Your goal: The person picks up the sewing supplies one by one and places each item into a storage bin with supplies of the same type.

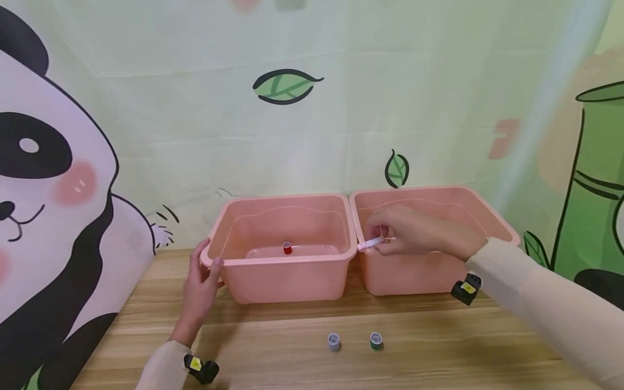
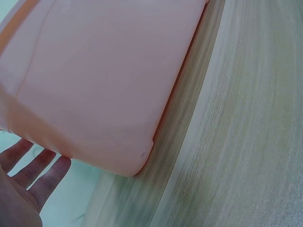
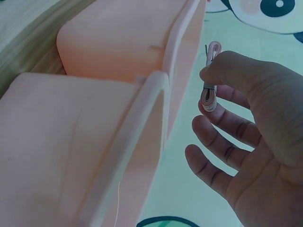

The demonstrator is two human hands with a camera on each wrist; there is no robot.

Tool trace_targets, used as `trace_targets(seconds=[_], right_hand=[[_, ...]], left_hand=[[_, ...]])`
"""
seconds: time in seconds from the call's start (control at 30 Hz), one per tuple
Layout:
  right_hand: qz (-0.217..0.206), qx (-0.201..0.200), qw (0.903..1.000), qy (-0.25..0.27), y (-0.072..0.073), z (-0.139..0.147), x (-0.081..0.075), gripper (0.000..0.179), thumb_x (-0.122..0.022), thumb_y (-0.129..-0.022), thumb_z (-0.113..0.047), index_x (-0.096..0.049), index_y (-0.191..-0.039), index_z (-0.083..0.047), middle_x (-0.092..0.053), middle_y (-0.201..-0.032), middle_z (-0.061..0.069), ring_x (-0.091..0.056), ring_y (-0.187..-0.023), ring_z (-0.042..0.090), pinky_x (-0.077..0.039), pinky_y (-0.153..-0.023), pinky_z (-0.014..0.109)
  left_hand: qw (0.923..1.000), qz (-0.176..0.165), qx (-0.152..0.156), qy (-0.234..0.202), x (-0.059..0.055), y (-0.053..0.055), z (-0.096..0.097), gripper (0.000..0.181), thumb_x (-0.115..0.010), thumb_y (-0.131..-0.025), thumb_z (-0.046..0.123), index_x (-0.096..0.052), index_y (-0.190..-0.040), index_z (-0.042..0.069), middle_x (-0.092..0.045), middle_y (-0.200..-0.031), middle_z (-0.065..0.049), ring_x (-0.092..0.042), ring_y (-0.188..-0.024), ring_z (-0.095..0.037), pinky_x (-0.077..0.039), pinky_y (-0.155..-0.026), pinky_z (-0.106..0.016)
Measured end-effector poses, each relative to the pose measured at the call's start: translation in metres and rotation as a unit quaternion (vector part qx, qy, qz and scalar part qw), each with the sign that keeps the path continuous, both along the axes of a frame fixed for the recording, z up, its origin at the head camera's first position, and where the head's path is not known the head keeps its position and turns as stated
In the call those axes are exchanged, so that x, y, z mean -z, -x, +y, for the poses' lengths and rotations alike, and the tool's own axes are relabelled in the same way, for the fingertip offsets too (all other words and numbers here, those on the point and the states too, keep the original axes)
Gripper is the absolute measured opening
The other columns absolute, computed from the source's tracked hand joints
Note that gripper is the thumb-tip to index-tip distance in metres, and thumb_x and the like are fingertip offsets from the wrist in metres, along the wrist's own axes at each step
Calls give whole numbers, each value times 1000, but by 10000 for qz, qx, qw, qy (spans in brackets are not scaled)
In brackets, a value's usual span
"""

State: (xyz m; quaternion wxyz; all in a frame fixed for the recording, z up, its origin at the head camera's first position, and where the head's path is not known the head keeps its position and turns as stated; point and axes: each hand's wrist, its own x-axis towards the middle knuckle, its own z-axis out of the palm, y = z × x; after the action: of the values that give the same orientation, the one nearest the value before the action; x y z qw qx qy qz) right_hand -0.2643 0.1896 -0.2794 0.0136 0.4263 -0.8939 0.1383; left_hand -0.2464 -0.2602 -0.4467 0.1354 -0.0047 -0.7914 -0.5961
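My left hand [image 1: 200, 284] grips the front left corner of the left pink bin [image 1: 287, 279], thumb on the front of its rim. In the left wrist view, its fingers [image 2: 52, 177] touch the bin's outer wall. Over the left side of the right pink bin [image 1: 414, 276], my right hand [image 1: 404, 230] pinches a pale, folded measuring tape [image 3: 211, 78] bound with a thin tie, between thumb and index finger. The other fingers are loosely bent. Inside the left bin lies a small red spool-like piece [image 1: 287, 248]. The right bin's floor is hidden.
Two more small spool-like pieces, one grey [image 1: 333, 342] and one green [image 1: 376, 340], stand on the wooden table [image 1: 273, 346] in front of the bins. The two bins sit side by side, rims nearly touching. Behind them hangs a printed cloth [image 1: 195, 119] with a panda.
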Motion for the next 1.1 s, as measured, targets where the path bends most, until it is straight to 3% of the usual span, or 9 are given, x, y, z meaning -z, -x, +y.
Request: trace_targets(seconds=[0.07,0.13,0.2,0.4,0.5,0.57,0.63,1.1], right_hand=[[-166,151,9997,-7,3,2,-2,12,-77,-92,-19,-68,-86,-25,-60,-77,-14,-56,-71,10,-50,-62,25],[-301,273,9992,-10,7,4,-4,17,-77,-92,-24,-64,-81,-26,-55,-71,-11,-51,-66,9,-45,-58,24],[-562,381,9976,92,10,7,-7,15,-77,-92,-29,-63,-86,-29,-55,-70,-8,-51,-64,10,-44,-56,25],[-1313,1037,9857,191,20,15,-12,29,-75,-86,-61,-67,-96,-35,-64,-81,-3,-58,-71,15,-47,-56,28],[-1322,1158,9844,87,27,17,-14,18,-75,-93,-44,-69,-92,-28,-62,-79,0,-56,-70,17,-44,-56,28],[-1095,1052,9884,37,34,18,-15,5,-74,-93,-26,-70,-93,-22,-61,-80,0,-56,-72,18,-46,-59,29],[-861,950,9917,14,41,18,-15,4,-72,-89,-12,-70,-92,-16,-61,-82,0,-55,-74,19,-49,-62,30],[-769,1272,9889,-61,66,31,-16,5,-75,-90,-15,-71,-90,-15,-64,-82,1,-58,-78,24,-51,-64,30]], left_hand=[[10000,4,-14,-6,1,0,-1,62,-51,-109,33,-20,-163,36,-32,-165,-13,-50,-136,-41,-55,-94,-54],[10000,9,-23,9,1,0,-1,62,-51,-109,34,-20,-162,37,-32,-165,-12,-51,-135,-41,-55,-94,-53],[10000,40,-30,42,1,0,-1,63,-52,-108,37,-20,-162,39,-33,-165,-11,-52,-135,-40,-56,-94,-52],[9998,174,-43,76,3,0,0,62,-52,-108,40,-21,-161,42,-34,-164,-9,-54,-133,-39,-58,-91,-50],[9997,230,-27,47,3,0,-1,61,-52,-108,38,-22,-161,41,-36,-163,-10,-54,-132,-39,-59,-90,-49],[9997,240,-19,27,3,0,-1,61,-52,-108,38,-22,-161,41,-36,-163,-10,-54,-132,-38,-59,-90,-49],[9998,220,-8,10,3,0,-1,61,-52,-108,38,-21,-161,41,-35,-164,-9,-53,-133,-38,-58,-91,-49],[9995,295,-22,49,3,1,-1,58,-51,-109,37,-24,-160,41,-39,-161,-12,-55,-130,-38,-60,-88,-46]])
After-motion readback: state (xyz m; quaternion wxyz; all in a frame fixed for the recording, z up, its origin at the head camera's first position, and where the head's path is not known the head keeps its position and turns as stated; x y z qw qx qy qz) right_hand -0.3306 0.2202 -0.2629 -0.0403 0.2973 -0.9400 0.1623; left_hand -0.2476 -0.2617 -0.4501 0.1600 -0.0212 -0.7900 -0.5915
